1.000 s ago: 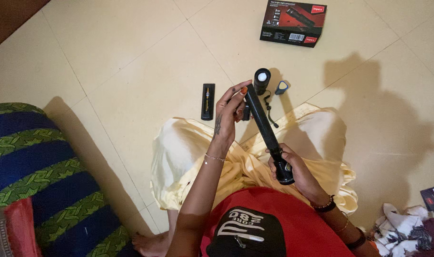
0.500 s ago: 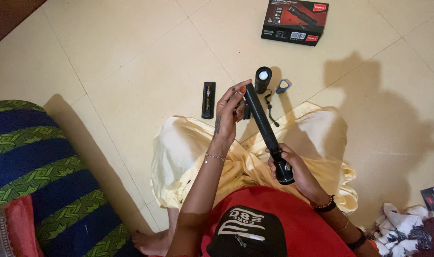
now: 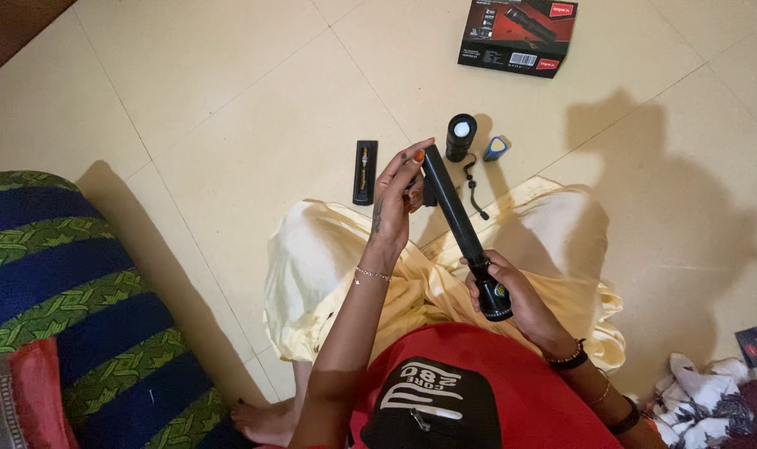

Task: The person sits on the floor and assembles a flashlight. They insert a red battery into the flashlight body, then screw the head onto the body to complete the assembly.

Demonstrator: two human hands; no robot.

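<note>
Now we are pinching the top end of a long black flashlight tube (image 3: 455,218) with the fingers (image 3: 408,164) of our left hand (image 3: 393,204), while our right hand (image 3: 511,291) is gripping its lower end, fingers clenched around the barrel. The tube is slanting over our lap, above the yellow cloth (image 3: 561,241). Just beyond it, on the tiled floor (image 3: 229,100), the flashlight head (image 3: 461,136) is standing beside a small blue piece (image 3: 496,148), with a black holder (image 3: 364,171) to the left and a dark box (image 3: 518,35) farther off.
</note>
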